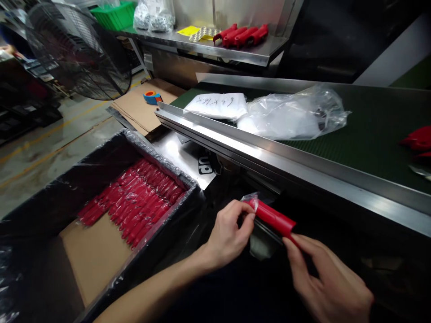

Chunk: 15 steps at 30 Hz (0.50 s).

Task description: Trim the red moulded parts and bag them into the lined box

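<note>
A curved red plastic part (274, 218) is held between my two hands, tilted down to the right. Its far left end sits inside the mouth of a small clear plastic bag (252, 197). Thumb and forefinger of my left hand (230, 231) pinch the bag around that end. My right hand (330, 273) grips the part's near right end between thumb and fingers. To the left, a black-lined box (175, 172) holds rows of red parts in clear bags (144, 197), lying on a cardboard sheet (97, 255).
A conveyor with a metal rail (256, 152) carries a white bag pack (215, 105), a larger clear bag (292, 116) and red parts (419, 139). More red parts (240, 37) lie on a shelf. Tape (152, 97) rests on cardboard; a fan (81, 54) stands left.
</note>
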Available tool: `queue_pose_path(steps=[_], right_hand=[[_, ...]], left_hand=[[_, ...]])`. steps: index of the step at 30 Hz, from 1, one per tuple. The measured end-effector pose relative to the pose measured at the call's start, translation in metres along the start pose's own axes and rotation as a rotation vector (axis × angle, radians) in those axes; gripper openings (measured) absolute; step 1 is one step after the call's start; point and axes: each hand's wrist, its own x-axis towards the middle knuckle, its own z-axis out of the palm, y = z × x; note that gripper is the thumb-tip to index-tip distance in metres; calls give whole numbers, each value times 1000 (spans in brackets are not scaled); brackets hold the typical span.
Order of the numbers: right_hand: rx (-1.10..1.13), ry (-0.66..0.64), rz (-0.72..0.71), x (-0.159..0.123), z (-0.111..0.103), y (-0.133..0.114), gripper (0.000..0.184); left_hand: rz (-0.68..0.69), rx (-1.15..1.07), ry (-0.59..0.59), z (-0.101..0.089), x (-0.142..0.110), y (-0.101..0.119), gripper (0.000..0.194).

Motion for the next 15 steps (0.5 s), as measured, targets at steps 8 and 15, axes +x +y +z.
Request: queue_pose_path(steps=[8,15], right_hand=[[798,288,1130,-14,43,-48,35],[519,141,675,-14,48,-41,19]], left_hand=[[-3,-6,229,6,-16,-18,9],[88,1,267,-6,-29,-24,7]])
